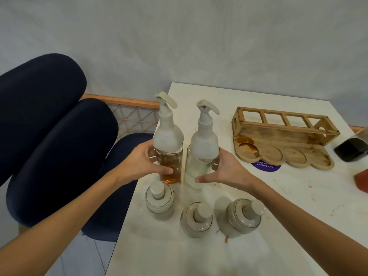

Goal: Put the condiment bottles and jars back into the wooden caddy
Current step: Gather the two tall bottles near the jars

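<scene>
Starting stage, nothing stowed. Left hand (139, 162) clamps amber-liquid glass pump bottle (168, 140); right hand (225, 170) clamps clear-liquid glass pump bottle (203, 144), side by side over white table (258, 226). Grey lidded ceramic jars, left (159, 200), middle (197, 218), right (243, 216), stand untouched. Slatted wooden caddy (278, 134) empty, well apart rightward.

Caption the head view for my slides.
The left hand grips amber bottle, right hand clear bottle; wooden caddy empty.
</scene>
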Available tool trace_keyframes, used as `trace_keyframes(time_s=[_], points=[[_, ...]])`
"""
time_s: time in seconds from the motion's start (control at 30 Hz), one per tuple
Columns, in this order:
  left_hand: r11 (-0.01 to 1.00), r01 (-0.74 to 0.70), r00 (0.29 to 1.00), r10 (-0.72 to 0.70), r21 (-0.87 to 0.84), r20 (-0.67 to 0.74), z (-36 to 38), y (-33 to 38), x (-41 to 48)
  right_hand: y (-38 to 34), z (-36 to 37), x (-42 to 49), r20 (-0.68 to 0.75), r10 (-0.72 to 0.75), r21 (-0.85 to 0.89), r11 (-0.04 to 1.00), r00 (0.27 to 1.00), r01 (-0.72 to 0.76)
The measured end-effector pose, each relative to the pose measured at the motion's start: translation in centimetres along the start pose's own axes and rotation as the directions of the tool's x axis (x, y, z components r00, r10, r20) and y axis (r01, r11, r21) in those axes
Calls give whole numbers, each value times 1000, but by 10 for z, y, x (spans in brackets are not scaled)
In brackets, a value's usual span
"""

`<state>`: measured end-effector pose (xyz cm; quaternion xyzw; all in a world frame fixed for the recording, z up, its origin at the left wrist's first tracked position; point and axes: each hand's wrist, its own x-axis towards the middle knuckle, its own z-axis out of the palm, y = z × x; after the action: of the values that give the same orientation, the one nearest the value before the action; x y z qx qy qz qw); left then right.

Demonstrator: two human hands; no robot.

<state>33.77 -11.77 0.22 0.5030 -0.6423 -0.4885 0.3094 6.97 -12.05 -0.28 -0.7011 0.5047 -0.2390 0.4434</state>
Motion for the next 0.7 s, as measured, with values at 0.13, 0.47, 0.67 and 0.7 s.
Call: trace_keyframes(time_s=[0.13,0.47,0.67,0.7], points=[[999,13,999,-12,-37,30,0,4,-3,-2,-1,-1,35,-4,-7,1000,999,4],[999,42,999,-43,34,19,-20,11,-19,-7,-30,-11,146,44,-31,999,988,-40],[991,-120,831,131,57,-540,-29,44,-34,-16,-80,-35,-143,26,-65,997,989,-35],[985,-142,793,171,95,-585,-28,53,-35,-18,-86,-38,-188,4,-74,997,982,-19]])
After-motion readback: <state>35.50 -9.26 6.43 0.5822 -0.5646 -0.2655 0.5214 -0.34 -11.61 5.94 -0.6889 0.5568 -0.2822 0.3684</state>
